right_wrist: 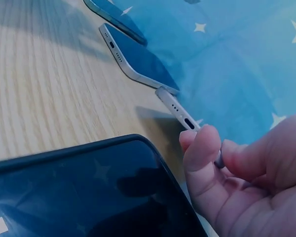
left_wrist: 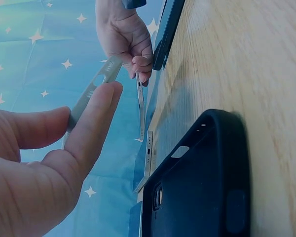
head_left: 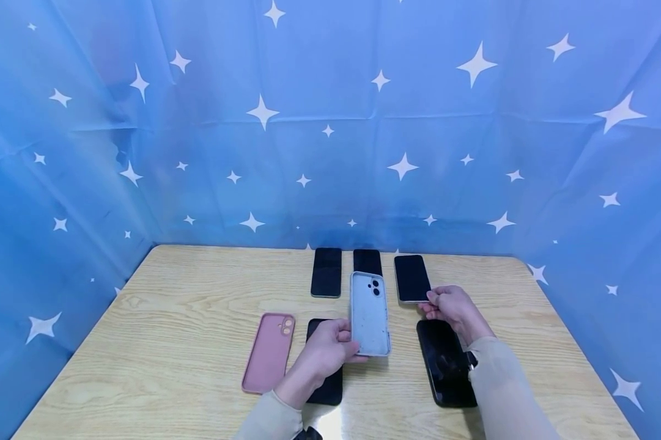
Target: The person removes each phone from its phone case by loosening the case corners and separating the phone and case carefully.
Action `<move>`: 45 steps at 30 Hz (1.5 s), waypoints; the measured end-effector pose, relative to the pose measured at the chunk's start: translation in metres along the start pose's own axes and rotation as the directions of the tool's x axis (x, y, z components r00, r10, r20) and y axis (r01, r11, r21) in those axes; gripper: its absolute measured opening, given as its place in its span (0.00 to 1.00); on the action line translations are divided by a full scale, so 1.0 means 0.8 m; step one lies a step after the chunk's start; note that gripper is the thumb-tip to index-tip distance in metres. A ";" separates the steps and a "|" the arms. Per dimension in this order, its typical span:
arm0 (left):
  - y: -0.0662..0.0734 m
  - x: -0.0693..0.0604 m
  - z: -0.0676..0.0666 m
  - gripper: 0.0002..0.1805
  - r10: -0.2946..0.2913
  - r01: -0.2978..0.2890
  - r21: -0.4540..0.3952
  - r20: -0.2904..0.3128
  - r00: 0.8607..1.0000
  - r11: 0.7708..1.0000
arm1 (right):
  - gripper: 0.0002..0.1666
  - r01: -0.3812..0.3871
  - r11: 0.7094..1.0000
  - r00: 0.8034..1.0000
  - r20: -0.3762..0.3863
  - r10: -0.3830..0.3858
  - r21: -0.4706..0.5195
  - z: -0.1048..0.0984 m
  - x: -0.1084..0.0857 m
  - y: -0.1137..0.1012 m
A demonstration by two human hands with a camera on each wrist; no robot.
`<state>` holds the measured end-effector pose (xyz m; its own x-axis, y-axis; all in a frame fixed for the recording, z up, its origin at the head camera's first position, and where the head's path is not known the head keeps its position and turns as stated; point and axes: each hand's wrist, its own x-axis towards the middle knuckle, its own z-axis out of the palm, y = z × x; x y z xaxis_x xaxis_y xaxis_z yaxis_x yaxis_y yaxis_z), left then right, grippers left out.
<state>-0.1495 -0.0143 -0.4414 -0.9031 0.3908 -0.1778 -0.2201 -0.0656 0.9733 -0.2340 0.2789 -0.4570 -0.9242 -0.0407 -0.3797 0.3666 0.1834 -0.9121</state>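
My left hand grips the lower end of a light blue phone case, raised above the table with two camera holes at its top. In the left wrist view the case shows edge-on between thumb and fingers. My right hand pinches the near corner of a dark-screened phone with a pale frame. Its bottom edge with a charging port faces the right wrist view, the phone appearing lifted at this end. Below the left hand lies a black phone case, partly hidden.
A pink phone case lies left of the black one. Two more phones rest at the back, one phone left, another phone partly behind the blue case. A black-rimmed phone lies below the right wrist. A starry blue curtain stands behind.
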 end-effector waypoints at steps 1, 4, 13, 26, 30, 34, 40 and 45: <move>0.000 0.000 0.000 0.22 0.000 0.000 0.002 0.000 1.000 1.000 | 0.29 0.000 1.000 1.000 -0.003 0.000 0.012 0.000 0.001 0.001; -0.001 0.000 0.001 0.22 -0.004 0.004 0.000 -0.002 1.000 1.000 | 0.28 0.001 0.999 1.000 -0.024 0.000 0.054 0.001 0.005 0.003; -0.004 0.000 0.000 0.22 -0.008 0.008 0.012 0.005 1.000 1.000 | 0.25 -0.041 0.992 0.986 -0.157 0.059 0.118 0.009 0.015 0.006; -0.001 -0.003 0.000 0.21 -0.015 0.015 0.017 0.011 1.000 1.000 | 0.12 -0.080 0.996 0.977 -0.193 0.087 0.043 0.010 0.013 0.000; -0.002 -0.005 0.001 0.22 -0.023 0.023 0.002 0.019 1.000 1.000 | 0.15 -0.112 0.994 0.973 -0.206 0.108 -0.005 0.010 0.014 -0.003; -0.003 -0.007 0.003 0.22 -0.022 0.022 0.007 0.026 0.999 1.000 | 0.23 -0.138 0.989 0.969 -0.210 0.126 -0.044 0.009 0.014 -0.005; -0.003 -0.010 0.007 0.23 -0.037 0.037 0.025 0.019 0.999 0.999 | 0.16 -0.136 0.988 0.972 -0.205 0.118 -0.076 0.008 0.010 -0.009; -0.005 -0.013 0.010 0.23 -0.049 0.049 0.037 0.010 0.999 0.998 | 0.16 -0.105 0.982 0.975 -0.211 0.070 -0.156 0.015 0.001 -0.020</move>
<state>-0.1363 -0.0104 -0.4424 -0.8875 0.4028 -0.2238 -0.2497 -0.0122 0.9682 -0.2390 0.2642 -0.4447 -0.8978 0.1803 -0.4017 0.4401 0.3376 -0.8320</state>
